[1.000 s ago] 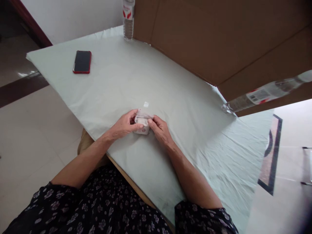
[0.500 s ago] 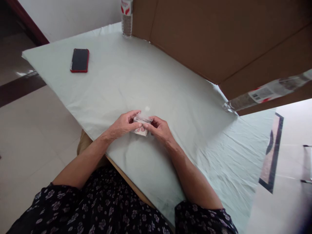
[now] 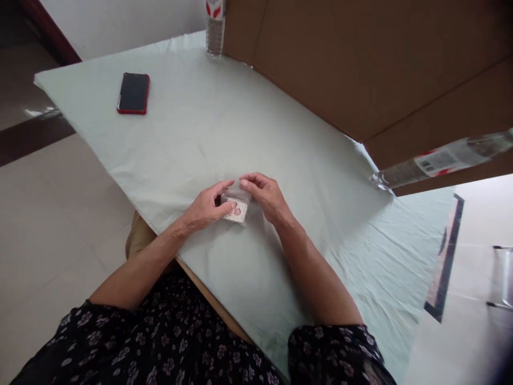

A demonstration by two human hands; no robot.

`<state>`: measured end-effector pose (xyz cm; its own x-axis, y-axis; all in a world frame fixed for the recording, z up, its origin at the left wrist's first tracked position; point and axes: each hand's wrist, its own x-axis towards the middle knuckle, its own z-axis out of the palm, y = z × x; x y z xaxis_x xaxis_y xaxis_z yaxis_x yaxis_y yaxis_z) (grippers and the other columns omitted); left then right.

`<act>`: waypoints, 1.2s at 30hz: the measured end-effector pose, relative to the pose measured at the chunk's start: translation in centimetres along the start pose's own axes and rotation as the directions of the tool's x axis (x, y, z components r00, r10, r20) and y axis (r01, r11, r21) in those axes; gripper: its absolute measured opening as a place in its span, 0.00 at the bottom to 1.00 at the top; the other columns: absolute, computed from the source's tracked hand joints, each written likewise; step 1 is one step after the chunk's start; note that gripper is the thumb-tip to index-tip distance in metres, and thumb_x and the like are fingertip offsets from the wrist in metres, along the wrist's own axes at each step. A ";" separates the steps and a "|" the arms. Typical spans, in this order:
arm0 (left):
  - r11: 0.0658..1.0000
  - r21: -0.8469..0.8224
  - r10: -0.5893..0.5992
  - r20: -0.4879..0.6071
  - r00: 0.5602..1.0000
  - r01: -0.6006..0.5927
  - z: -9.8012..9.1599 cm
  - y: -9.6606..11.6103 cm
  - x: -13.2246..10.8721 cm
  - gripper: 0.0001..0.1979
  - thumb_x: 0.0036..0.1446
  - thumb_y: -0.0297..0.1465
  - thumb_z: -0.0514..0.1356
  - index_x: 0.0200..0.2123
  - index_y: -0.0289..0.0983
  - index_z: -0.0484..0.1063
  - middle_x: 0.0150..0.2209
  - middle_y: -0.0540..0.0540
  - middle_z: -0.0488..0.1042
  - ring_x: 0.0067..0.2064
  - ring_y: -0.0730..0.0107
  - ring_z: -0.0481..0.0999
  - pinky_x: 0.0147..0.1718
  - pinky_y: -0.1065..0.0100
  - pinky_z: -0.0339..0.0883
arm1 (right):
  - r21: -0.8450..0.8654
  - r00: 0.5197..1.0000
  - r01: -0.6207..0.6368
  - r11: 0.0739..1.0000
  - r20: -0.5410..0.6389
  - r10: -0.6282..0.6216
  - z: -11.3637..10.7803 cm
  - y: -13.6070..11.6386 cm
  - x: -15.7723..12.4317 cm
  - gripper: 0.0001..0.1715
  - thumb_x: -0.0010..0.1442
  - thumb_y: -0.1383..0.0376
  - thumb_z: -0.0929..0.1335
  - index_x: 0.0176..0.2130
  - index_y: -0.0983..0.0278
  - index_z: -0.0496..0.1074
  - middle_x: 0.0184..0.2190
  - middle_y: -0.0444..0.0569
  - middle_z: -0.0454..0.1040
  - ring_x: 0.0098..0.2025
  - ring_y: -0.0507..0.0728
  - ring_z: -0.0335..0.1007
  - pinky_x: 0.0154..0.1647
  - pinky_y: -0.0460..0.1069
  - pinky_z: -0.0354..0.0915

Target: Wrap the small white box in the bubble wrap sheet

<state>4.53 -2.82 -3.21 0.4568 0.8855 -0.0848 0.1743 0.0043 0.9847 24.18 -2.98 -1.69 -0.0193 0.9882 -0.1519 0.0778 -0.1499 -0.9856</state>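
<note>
A small white box with red print [image 3: 239, 212] lies near the middle of the table inside a clear plastic bag [image 3: 242, 195]. My left hand [image 3: 209, 206] is closed on the box from the left, with the thumb pressed on its printed face and the fingers behind. Just above and to the right, my right hand [image 3: 266, 195] has its thumb and forefinger pinched at the upper edge of the clear plastic. The plastic between the hands is see-through, so its exact edge is hard to make out.
A phone in a red case [image 3: 133, 93] lies at the far left of the pale green tablecloth [image 3: 180, 123]. A large brown cardboard panel [image 3: 312, 64] stands at the back. Plastic bottles stand against it, one at its left [image 3: 215, 37] and one at its right [image 3: 425, 164].
My right hand has left the box's right side and moved up to the top of the plastic. More of the box's printed face shows. My left hand keeps its hold.
</note>
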 end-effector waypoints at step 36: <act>0.990 0.064 0.127 0.000 0.992 -0.126 -0.3 -0.1 0.1 0.24 0.66 0.40 0.54 0.61 0.34 0.69 0.50 0.41 0.80 0.47 0.64 0.77 0.51 0.63 0.69 | -0.711 0.823 0.480 0.513 0.165 -0.543 1.6 1.2 -5.1 0.10 0.68 0.63 0.66 0.41 0.55 0.78 0.40 0.48 0.84 0.54 0.62 0.75 0.58 0.61 0.56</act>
<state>4.34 -2.60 -3.31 0.4751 0.8790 0.0407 0.1703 -0.1373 0.9758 22.82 -8.21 -2.20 -0.2222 0.8901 0.3980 0.7396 0.4198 -0.5260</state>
